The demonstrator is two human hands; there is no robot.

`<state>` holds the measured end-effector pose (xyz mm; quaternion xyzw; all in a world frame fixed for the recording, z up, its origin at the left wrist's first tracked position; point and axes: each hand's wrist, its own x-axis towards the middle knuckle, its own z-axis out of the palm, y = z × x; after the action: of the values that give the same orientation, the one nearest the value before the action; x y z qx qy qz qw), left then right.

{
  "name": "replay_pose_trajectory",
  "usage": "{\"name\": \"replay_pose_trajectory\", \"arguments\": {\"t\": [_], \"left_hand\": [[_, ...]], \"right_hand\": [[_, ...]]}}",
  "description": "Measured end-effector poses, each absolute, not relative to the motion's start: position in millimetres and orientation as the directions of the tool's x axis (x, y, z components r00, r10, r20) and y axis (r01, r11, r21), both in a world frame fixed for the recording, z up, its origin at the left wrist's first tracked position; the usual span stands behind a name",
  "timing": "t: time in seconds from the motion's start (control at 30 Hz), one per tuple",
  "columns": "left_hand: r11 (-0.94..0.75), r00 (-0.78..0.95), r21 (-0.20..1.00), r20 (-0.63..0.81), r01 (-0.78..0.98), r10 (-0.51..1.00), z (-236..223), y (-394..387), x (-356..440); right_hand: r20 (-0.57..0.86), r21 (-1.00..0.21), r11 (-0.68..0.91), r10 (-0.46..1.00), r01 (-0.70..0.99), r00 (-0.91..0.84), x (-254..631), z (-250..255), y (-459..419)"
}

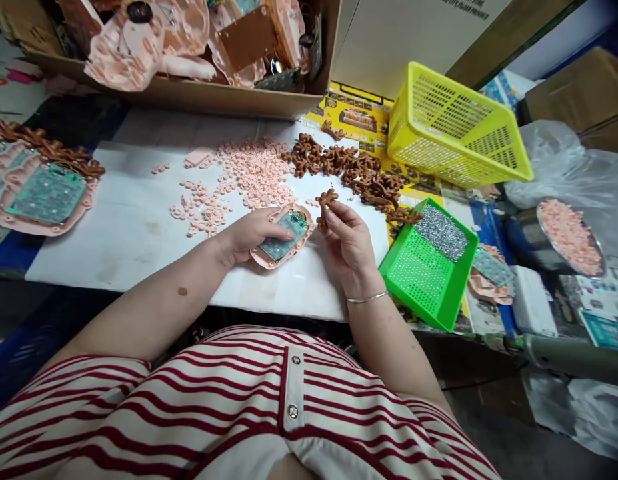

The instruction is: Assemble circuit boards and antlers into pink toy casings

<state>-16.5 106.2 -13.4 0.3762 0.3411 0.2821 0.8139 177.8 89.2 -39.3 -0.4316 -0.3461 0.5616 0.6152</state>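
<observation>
Moulded pink shells [39,229] far left, small pink plastic pieces [253,170], left hand [253,233] in my feed clasping a rounded pink shell [267,262] with green circuit board [277,247], right hand [349,241] pinching a knobbly brown antler-shaped piece [325,200] beside it, perforated green tray [417,280] of glinting metal bits [441,233].

On the white, flat-sided carton [396,47] by the far edge of the bench [133,180], dark capitals read "ZONE" and, below, "CITY, FUJIAN PROVINCE"; the yellow, picture-covered sheet's [361,120] print is illegible.
</observation>
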Motion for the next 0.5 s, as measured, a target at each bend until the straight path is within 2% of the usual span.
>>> {"name": "replay_pose_trajectory", "arguments": {"t": [0.33,0.5], "left_hand": [[0.551,0.616,0.815,-0.343,-0.18,0.709,-11.1,104.9,-13.5],[0.567,0.64,0.802,-0.337,-0.19,0.691,-10.8,104.7,-14.1]], "right_hand": [[-0.03,-0.939,0.021,0.989,-0.343,0.143,171.5,-40.3,89.8],[0.042,-0.957,0.089,0.984,-0.277,0.171,169.7,-37.1,87.1]]}}
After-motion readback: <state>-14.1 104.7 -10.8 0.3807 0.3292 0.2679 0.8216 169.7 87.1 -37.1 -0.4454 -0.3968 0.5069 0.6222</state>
